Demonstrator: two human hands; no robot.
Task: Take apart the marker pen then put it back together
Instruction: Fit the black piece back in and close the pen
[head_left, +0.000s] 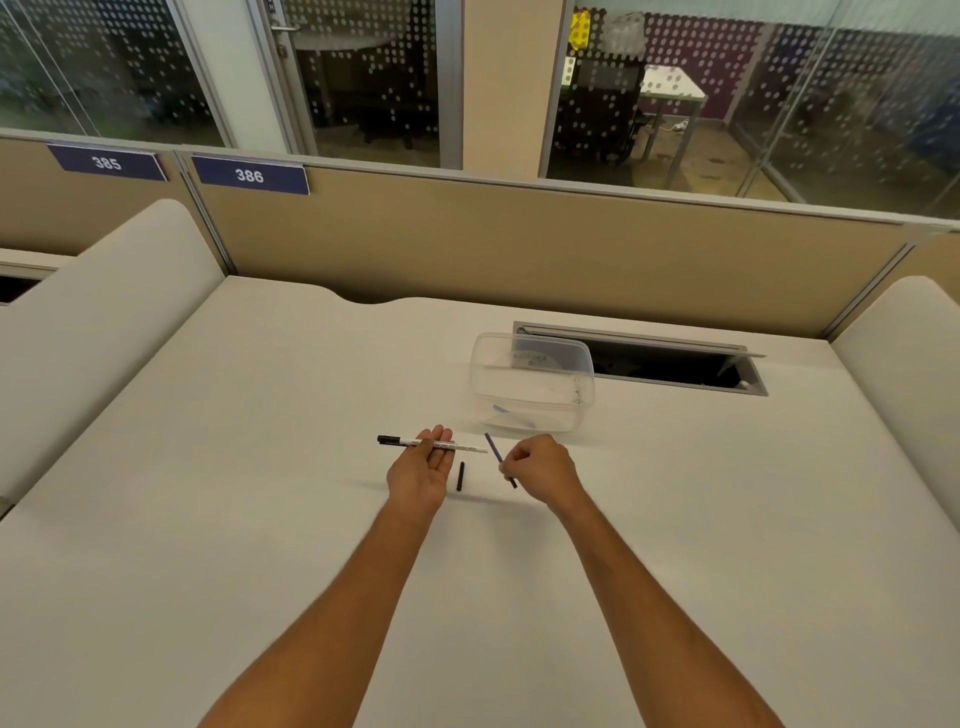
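Right hand (537, 462): you are pinching the thin dark ink rod (500, 458) in curled fingers; grip near its end.
Left hand (423, 464): lying palm up, fingers spread, cradling the white marker barrel (415, 442); curl the fingers so the barrel's open end is facing the rod.
Black end piece (460, 476): lying on the desk (260, 467) between your hands; likely going on last.
Clear container (531, 382): standing just beyond.

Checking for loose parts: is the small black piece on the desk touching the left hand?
Apart. The head view shows white desk between the small black piece and the left hand.
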